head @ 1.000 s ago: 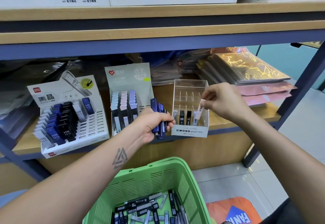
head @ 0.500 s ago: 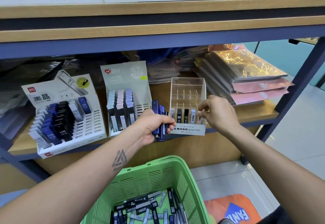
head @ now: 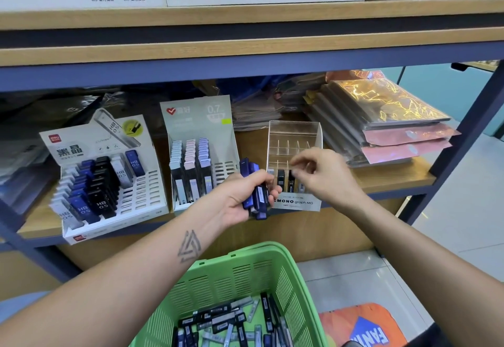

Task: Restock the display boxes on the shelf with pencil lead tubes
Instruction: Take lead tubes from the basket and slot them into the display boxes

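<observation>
Left hand (head: 240,196) grips a bundle of dark blue pencil lead tubes (head: 255,191) just left of the clear acrylic display box (head: 296,139) labelled MONO graph MG on the wooden shelf (head: 395,177). Right hand (head: 324,175) hovers over the box's near slots, fingers loosely curled, holding nothing visible. A green plastic basket (head: 245,270) of loose tubes sits nearest.

The single head-worn wide-angle camera looked forward and down from close in front of the wooden shelf (head: 403,180), its bowed view taking in the upper shelf board (head: 245,11) at the top and the green basket (head: 245,273) near the lower edge, close beneath.
</observation>
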`<state>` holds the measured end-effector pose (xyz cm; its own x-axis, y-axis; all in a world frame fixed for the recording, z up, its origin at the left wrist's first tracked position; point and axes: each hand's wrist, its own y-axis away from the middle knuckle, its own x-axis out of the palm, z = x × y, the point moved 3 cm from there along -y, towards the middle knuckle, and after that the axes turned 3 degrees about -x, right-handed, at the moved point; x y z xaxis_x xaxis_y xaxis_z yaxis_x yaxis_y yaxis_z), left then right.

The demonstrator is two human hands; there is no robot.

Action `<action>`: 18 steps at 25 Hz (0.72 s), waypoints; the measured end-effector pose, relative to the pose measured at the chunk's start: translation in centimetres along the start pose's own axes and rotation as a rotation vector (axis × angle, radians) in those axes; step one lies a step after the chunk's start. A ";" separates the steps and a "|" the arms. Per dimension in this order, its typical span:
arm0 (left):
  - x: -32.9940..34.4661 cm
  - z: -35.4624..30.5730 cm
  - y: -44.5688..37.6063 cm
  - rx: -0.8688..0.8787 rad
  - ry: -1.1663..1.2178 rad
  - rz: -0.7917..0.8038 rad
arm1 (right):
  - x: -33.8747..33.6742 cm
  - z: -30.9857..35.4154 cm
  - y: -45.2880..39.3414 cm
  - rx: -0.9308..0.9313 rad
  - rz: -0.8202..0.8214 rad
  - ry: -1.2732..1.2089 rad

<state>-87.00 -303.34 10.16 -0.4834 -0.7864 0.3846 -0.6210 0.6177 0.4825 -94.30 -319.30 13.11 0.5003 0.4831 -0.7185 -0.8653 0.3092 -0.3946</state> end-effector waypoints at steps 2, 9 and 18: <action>0.0 -0.1 0.0 0.013 0.058 -0.005 | 0.9 1.8 0.3 0.069 0.194 -0.347; -0.9 -0.3 0.2 -0.033 0.102 0.021 | 1.4 3.8 1.0 0.019 0.492 -0.301; -1.0 -0.6 0.7 -0.044 0.101 0.086 | 0.8 3.5 0.5 0.040 0.362 -0.262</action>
<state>-86.63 -302.13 10.62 -0.4674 -0.7275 0.5023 -0.5510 0.6840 0.4779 -94.25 -315.85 14.37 0.1610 0.7557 -0.6348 -0.9868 0.1111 -0.1179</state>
